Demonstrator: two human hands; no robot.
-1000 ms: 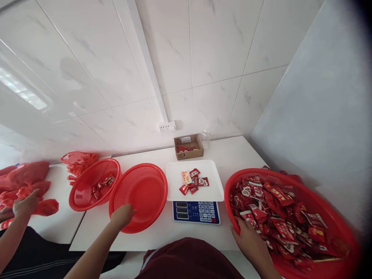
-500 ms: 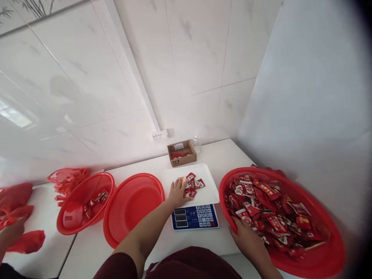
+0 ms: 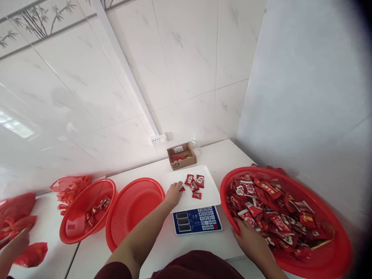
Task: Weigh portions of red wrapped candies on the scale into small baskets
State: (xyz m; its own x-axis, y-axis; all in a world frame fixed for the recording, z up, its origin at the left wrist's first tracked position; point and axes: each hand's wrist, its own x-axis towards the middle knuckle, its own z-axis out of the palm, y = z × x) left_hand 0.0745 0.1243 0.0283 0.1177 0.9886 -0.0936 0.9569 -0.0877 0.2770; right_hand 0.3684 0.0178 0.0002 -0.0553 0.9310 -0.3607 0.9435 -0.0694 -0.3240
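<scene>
My left hand is closed over the left part of the white scale tray, with a small red packet at its fingertips. Several red packets lie loose on the tray to the right of that hand. Below the tray is the scale's blue keypad panel. My right hand grips the left rim of a large red basket, which is heaped with red packets. Its thumb lies inside the rim and its other fingers are hidden beneath.
A red basket stands left of the scale. Beside it is another basket with a few packets. A cardboard box sits behind the tray. At far left, another person's hand is near red bags.
My left hand has drawn back a little to the left and closed its fingers. The packets on the tray are now spread apart. The view has shifted slightly.
</scene>
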